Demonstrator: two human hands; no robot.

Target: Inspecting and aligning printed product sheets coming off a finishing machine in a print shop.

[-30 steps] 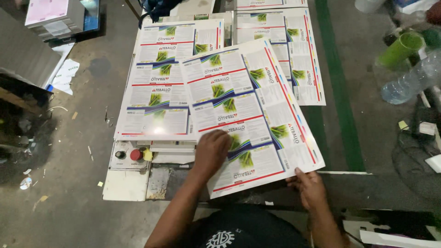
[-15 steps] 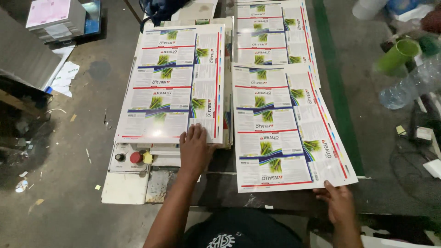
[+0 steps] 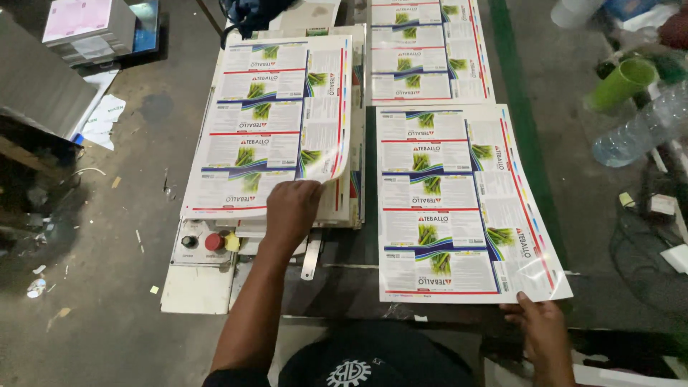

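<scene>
Printed sheet [image 3: 459,208] long axis pointing away, right hand [image 3: 545,337] gripping near corner

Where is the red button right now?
In the head view the red button sits on the pale control panel at lower left, just below the left sheet stack and beside the left hand.
</scene>
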